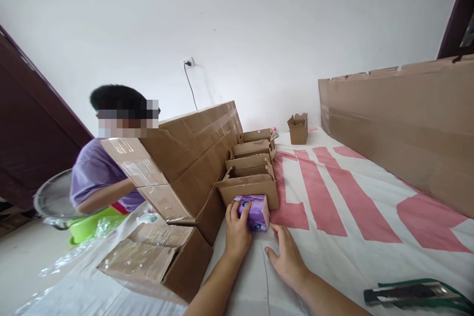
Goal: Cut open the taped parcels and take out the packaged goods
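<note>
One purple pack (258,213) sits at the near foot of the front box (252,191), at the end of a row of open boxes; whether pack and box touch is hard to tell. The left hand (239,227) holds the pack by its left end, back of the hand upward, thumb laid over the face towards the wearer and fingers bent round the far left side. Its forearm slants up from the lower edge, with the wrist nearly straight. The right hand (287,256) is empty and loosely spread: its thumb stands away from the fingers, the palm turns inward, and the leading fingertips point at the pack's right end, just beside it. The right forearm comes in low from the lower right.

On the pack are dark blue badges and pale print, too small to read. Broad red strokes of large lettering run across the white cloth (355,266), but no word can be made out. Clear tape shines on the stacked cartons (192,158) left of the row and on the carton (148,256) nearest the left forearm. A cutter (414,294) with a green and dark body lies at the lower right. One small box (298,133) stands open farther back, near the wall, and a long cardboard panel (396,133) rises at right. Beyond the stack is another person (98,173) in a purple shirt, near a green basin (92,227).
</note>
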The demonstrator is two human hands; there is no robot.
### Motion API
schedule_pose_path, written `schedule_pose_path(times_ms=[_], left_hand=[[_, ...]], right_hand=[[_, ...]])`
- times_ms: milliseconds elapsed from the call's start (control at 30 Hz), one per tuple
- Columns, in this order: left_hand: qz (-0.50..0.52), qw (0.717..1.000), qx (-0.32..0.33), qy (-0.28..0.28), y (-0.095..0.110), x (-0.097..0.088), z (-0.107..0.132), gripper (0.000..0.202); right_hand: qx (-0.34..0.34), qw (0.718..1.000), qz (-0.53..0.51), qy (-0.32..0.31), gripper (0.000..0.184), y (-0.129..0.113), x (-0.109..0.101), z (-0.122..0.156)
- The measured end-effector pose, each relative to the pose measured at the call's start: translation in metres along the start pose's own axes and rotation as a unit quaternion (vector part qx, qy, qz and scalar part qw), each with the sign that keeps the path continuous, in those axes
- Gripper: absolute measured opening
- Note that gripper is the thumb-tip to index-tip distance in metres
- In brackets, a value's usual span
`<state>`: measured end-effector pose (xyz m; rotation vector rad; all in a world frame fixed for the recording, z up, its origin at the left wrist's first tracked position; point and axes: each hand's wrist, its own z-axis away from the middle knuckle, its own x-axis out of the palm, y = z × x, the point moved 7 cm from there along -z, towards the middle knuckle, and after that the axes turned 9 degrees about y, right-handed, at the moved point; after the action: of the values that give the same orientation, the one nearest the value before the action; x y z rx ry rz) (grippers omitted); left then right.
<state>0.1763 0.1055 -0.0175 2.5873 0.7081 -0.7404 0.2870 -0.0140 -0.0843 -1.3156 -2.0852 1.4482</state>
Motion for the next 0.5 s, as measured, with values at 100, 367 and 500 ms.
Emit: schedule_pose_path(times_ms=[100,367,500], left_hand=[[0.024,1.0,-0.006,0.018,-0.001,-0.001,0.007,0.07],[0.022,0.999,-0.003,0.03,-0.005,0.0,0.01,0.068],[0.041,0.999,-0.012,0.028,-0.007,0.002,0.01,0.069]], right_hand=[[0.0,1.0,-0.008,-0.012,0.043,0.0,-0.001,0.0],[-0.147,0.986,0.05,0.053,0.042,-0.067,-0.033,-0.011],[-0.271,0.952,0.102,0.094,0.046,-0.131,-0.041,-0.088]])
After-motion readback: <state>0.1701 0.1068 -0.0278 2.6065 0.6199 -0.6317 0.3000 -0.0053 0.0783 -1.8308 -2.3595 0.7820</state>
